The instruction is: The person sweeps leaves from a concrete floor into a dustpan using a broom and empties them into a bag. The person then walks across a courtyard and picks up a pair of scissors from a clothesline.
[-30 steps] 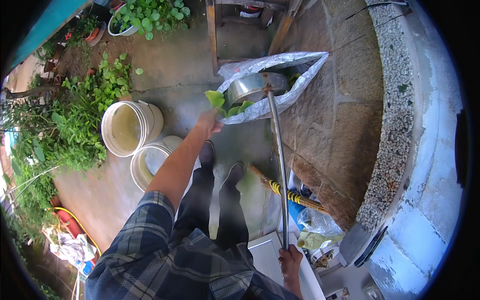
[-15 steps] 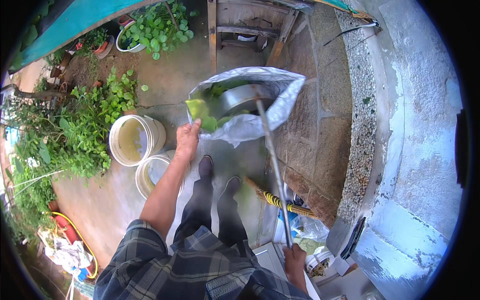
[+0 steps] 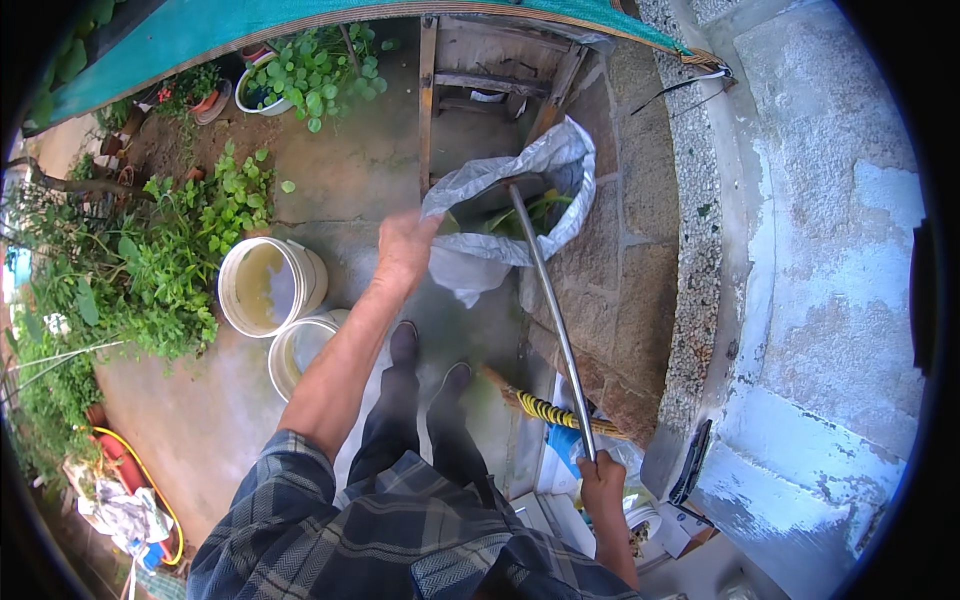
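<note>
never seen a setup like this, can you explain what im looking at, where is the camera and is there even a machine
There is no machine here, just a person working with two bare hands. The picture comes from the left one of two wide fisheye cameras worn on the person's head, looking down; that lens makes straight edges bend near the rim.

The left hand, slightly blurred, holds the edge of a silvery bag. The right hand grips a metal pole, whose far end reaches into the bag's open mouth, where green leaves show.

On the ground stand two pale buckets, side by side, with green plants to their left.
</note>
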`<state>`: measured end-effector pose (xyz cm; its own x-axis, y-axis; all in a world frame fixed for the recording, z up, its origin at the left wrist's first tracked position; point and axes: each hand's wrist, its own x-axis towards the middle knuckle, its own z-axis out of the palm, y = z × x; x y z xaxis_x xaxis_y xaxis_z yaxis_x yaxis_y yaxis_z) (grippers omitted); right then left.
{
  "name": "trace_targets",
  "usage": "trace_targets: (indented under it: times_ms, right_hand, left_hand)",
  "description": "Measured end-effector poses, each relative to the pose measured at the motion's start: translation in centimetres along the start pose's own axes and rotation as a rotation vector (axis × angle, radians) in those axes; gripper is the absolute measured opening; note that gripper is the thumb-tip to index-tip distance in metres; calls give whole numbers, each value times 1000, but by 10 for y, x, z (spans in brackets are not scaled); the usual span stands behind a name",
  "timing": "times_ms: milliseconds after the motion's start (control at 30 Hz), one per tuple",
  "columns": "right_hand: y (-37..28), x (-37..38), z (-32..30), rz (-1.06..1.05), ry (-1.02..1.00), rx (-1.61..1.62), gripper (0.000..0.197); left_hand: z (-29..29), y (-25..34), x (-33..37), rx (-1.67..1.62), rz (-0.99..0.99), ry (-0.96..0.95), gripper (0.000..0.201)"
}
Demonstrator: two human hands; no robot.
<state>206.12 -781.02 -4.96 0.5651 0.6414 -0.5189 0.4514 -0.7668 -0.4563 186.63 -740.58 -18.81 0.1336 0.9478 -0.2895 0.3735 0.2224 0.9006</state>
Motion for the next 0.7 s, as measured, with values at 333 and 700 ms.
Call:
trace_targets:
  times_ms: [333,700]
  right_hand:
    - [6,45,107,-93,-66,-179,27]
    - [2,22,37,-50,-23,-172,28]
  left_hand:
    - [20,-135,-1,480,-152,83,41]
    - [-17,4,16,324,134,95,44]
